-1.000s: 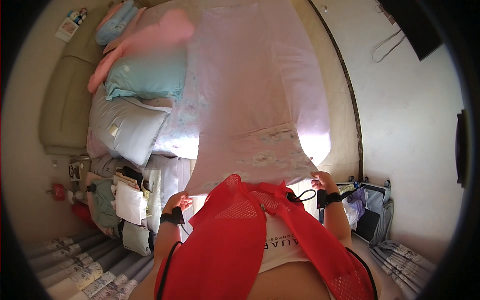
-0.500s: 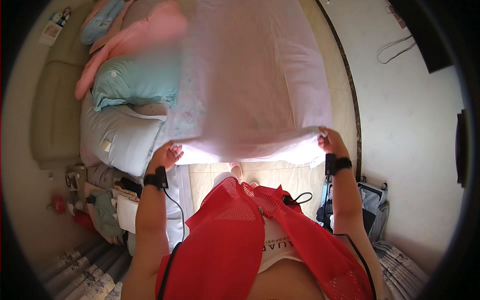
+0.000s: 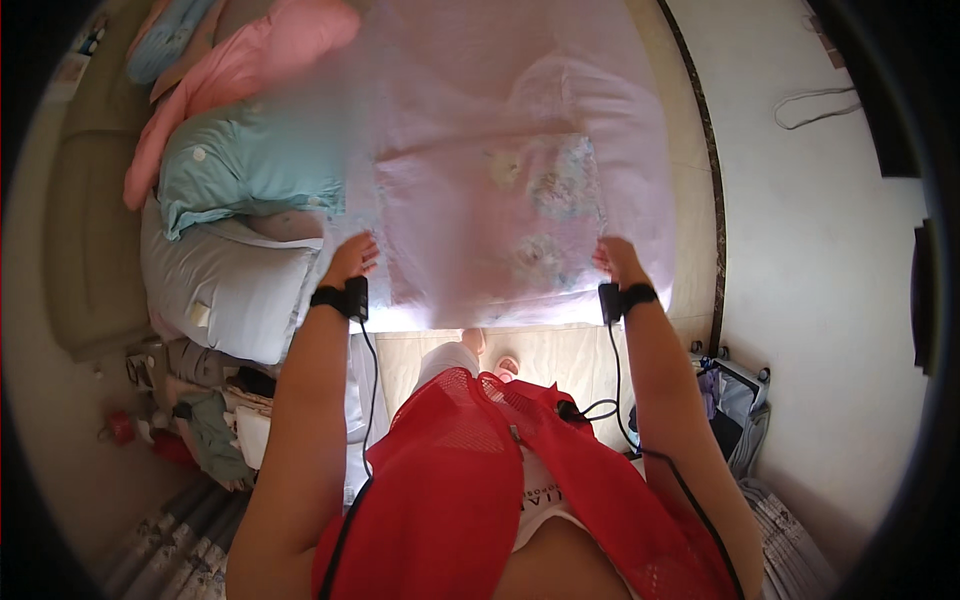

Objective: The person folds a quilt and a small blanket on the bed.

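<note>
A pale pink sheet covers the bed in front of me. Its near part is folded over into a flat rectangular panel with a blue and cream flower print. By the panel's left edge is my left hand, its fingers apart and nothing visible in them. My right hand is at the right edge, fingers also spread, just beside or touching the cloth. Both wrists wear black bands with cabled boxes. A blurred patch hides part of the sheet's middle.
Left on the bed lie a teal pillow, a grey-white pillow and a pink quilt. Clothes are piled at lower left. A bag or case stands at right near the wall. Tiled floor shows below the bed edge.
The sheet's near edge, held up by both hands before, now lies folded flat with its flower print showing. My hands have let go and come closer together.
</note>
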`<action>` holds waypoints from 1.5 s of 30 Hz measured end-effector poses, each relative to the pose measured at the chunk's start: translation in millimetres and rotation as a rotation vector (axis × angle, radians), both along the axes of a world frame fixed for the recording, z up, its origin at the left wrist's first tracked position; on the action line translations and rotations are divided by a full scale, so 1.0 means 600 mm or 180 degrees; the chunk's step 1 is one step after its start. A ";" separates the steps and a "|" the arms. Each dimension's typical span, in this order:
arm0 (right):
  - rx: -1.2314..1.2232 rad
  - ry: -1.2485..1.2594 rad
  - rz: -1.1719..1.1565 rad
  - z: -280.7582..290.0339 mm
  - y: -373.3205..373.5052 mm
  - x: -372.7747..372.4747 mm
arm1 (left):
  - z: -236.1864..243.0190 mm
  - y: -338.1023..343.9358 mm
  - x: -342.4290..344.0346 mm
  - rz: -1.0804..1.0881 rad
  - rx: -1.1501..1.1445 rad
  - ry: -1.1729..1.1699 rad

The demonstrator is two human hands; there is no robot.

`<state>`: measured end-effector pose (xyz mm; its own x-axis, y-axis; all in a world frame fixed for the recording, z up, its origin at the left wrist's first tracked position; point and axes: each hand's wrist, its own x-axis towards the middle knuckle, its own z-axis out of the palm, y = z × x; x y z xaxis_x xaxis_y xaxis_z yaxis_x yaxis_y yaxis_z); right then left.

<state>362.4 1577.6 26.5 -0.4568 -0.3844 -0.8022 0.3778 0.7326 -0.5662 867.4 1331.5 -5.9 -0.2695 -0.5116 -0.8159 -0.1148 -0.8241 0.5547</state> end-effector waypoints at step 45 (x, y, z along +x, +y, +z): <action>0.1040 0.1667 0.1562 -0.298 0.110 -0.024 | -0.216 -0.264 -0.338 -0.2616 -0.2994 -0.2274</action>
<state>347.9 1643.7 -152.6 -0.6457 -0.4218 -0.6366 -0.2883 0.9066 -0.3082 664.8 1173.3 -135.6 -0.4324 -0.8298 -0.3528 -0.8496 0.2439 0.4676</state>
